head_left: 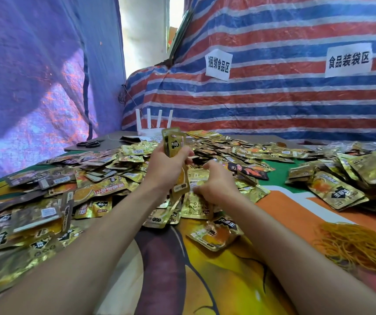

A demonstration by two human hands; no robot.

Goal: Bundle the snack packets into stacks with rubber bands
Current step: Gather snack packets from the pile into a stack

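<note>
Nearest the body, between the 2 forearms, the surface is uncovered and gives room to work, with a heap of rubber bands close on the right. Further out, the left hand grips an upright stack of packets. The right hand curls down into the loose packets; whether it pinches 1 I cannot tell. Gathering seems the step in hand. Next the stack needs squaring, then a reach right for a band. Beyond, scissors and a white router sit near the far edge, below the striped tarp.

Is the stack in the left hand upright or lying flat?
Upright: the packet stack stands on end in the left hand, above the pile.
</note>
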